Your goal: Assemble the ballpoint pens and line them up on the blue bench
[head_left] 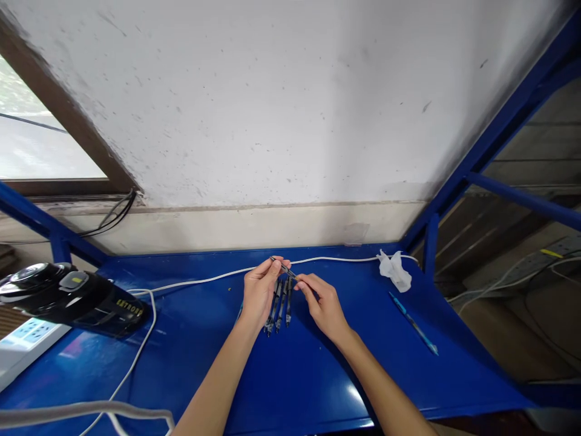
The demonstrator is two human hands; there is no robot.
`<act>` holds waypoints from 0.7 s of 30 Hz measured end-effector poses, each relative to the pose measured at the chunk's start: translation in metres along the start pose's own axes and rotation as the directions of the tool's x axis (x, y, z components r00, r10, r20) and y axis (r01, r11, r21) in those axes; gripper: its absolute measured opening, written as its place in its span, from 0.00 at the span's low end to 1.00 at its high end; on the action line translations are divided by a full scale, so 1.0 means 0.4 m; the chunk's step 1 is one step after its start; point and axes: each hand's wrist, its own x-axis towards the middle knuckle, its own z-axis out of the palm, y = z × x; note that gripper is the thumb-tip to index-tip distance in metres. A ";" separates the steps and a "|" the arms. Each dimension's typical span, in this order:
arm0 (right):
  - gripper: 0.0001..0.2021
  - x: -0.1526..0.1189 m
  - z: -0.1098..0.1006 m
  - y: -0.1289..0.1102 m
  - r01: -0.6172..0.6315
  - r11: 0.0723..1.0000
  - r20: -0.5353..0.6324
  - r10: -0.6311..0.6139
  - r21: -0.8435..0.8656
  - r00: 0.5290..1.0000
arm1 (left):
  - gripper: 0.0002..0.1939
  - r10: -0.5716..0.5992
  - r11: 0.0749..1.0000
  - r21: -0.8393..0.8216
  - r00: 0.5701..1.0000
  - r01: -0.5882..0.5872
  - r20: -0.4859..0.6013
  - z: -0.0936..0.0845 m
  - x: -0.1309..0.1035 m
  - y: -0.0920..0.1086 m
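Between my two hands, a little above the blue tabletop (pixel 318 381), a dark pen (pixel 284 268) is held at a slant. My left hand (pixel 261 290) pinches its upper left end. The fingertips of my right hand (pixel 322 303) close on its lower right end. Below the held pen lie several black pens (pixel 282 306) with clear ends, side by side, their upper parts partly hidden by my hands. A sliver of something light blue shows just left of my left wrist, mostly covered.
A blue pen (pixel 414 324) and a crumpled white tissue (pixel 394 270) lie on the right. On the left are a black bottle (pixel 95 303) and a white power strip (pixel 29 348). A white cable (pixel 195 282) crosses the table's back; blue frame bars (pixel 472 163) rise at the sides.
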 end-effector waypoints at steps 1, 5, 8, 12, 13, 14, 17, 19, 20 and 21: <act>0.13 0.000 -0.001 0.001 0.010 1.000 -0.016 -0.010 -0.004 1.000 | 0.14 0.019 0.999 0.033 0.999 -0.018 -0.031 -0.002 0.001 -0.004; 0.10 0.001 -0.005 0.008 0.011 0.999 -0.075 -0.014 -0.038 0.997 | 0.13 0.092 0.987 0.140 0.990 -0.077 -0.107 -0.006 0.006 -0.015; 0.10 0.001 -0.008 0.016 -0.031 0.998 -0.132 0.023 -0.055 0.991 | 0.18 0.065 0.990 0.126 0.998 -0.063 -0.010 0.001 0.003 -0.012; 0.10 0.000 -0.010 0.028 -0.074 0.996 -0.154 0.066 -0.045 0.986 | 0.21 -0.004 0.995 0.099 0.987 -0.012 0.163 0.011 -0.006 -0.009; 0.10 -0.002 -0.010 0.031 -0.087 0.996 -0.138 0.082 -0.036 0.987 | 0.19 -0.001 0.994 0.106 0.986 -0.017 0.165 0.011 -0.007 -0.011; 0.10 -0.004 -0.009 0.034 -0.102 0.995 -0.112 0.099 -0.021 0.989 | 0.17 0.006 0.993 0.118 0.988 -0.024 0.154 0.010 -0.007 -0.012; 0.09 -0.012 -0.003 0.040 -0.131 0.991 -0.019 0.131 0.016 0.991 | 0.16 0.013 0.987 0.158 0.994 -0.030 0.107 0.005 -0.005 -0.019; 0.09 -0.016 0.002 0.040 -0.133 0.991 0.014 0.133 -0.001 0.991 | 0.16 0.009 0.985 0.169 0.996 -0.025 0.093 0.004 -0.005 -0.020; 0.10 -0.017 0.004 0.039 -0.133 0.991 0.020 0.133 -0.024 0.991 | 0.15 0.012 0.986 0.167 0.996 -0.027 0.092 0.005 -0.006 -0.019; 0.12 -0.017 0.004 0.038 -0.127 0.991 0.026 0.129 -0.050 0.991 | 0.13 0.016 0.987 0.158 0.995 -0.031 0.095 0.007 -0.006 -0.018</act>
